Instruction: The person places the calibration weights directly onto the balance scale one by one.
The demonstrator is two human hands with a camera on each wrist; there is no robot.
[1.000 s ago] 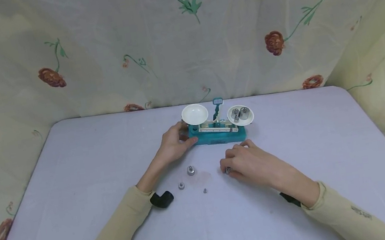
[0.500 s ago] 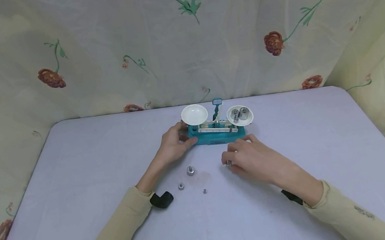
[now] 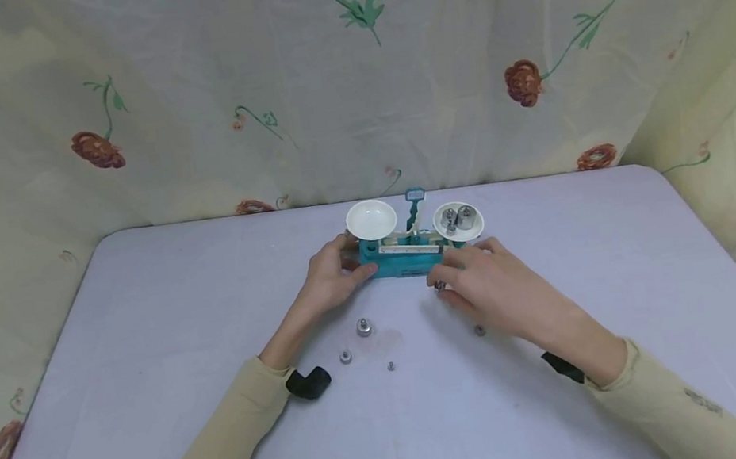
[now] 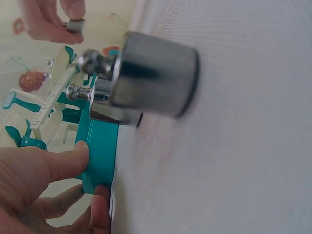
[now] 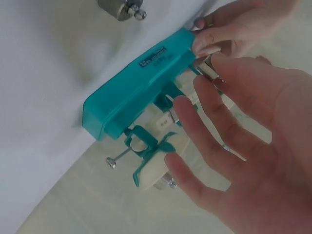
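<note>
A teal balance scale (image 3: 409,263) with two white pans stands at the back of the table. My left hand (image 3: 332,274) grips the left end of its base, thumb in front and fingers behind, as the left wrist view (image 4: 44,180) also shows. Between thumb and index finger my right hand (image 3: 493,286) pinches a small metal weight (image 5: 209,68), held above the table just in front of the base's right part. The other fingers of that hand are spread. Several metal weights rest in the right pan (image 3: 473,230); the left pan (image 3: 371,220) holds nothing.
On the table in front of the scale stand a larger knobbed weight (image 3: 363,327), a smaller one (image 3: 346,356) and a tiny one (image 3: 391,366). Another small weight (image 3: 480,330) sits below my right wrist. A flowered curtain (image 3: 461,86) hangs behind the table.
My right hand has risen from the table with the weight and moved away from me toward the scale, uncovering a small weight beneath it. My left hand stays on the base.
</note>
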